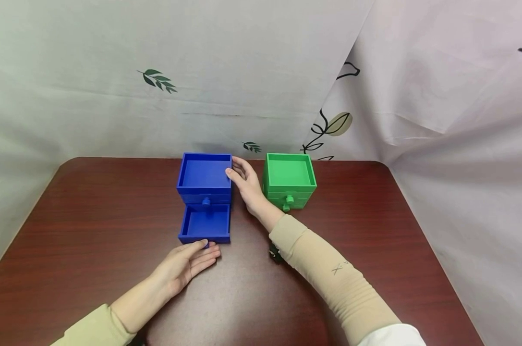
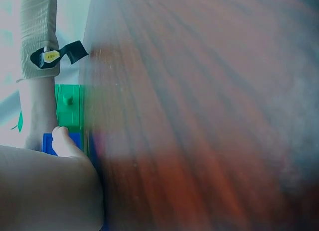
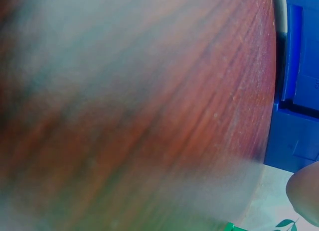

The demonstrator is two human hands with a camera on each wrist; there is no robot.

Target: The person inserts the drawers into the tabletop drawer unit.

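Note:
A small blue drawer box (image 1: 204,172) with a shallow tray top stands toward the back of the table. Its lower drawer (image 1: 206,222) is pulled out and has nothing in it; the upper drawer, with a round knob (image 1: 206,202), is closed. At the lower drawer's front, my left hand (image 1: 180,269) pinches the knob between thumb and fingers, mostly covering it. My right hand (image 1: 248,187) holds the box's right side, thumb over the top rim and fingers along the outer wall. The right wrist view shows a fingertip (image 3: 305,193) beside the blue box.
To the right of my right hand stands a green drawer box (image 1: 290,173) with two front knobs, its drawers closed. A white cloth (image 1: 252,57) with leaf prints hangs behind the brown table (image 1: 92,206). A dark strap piece (image 1: 275,253) shows beneath the right sleeve.

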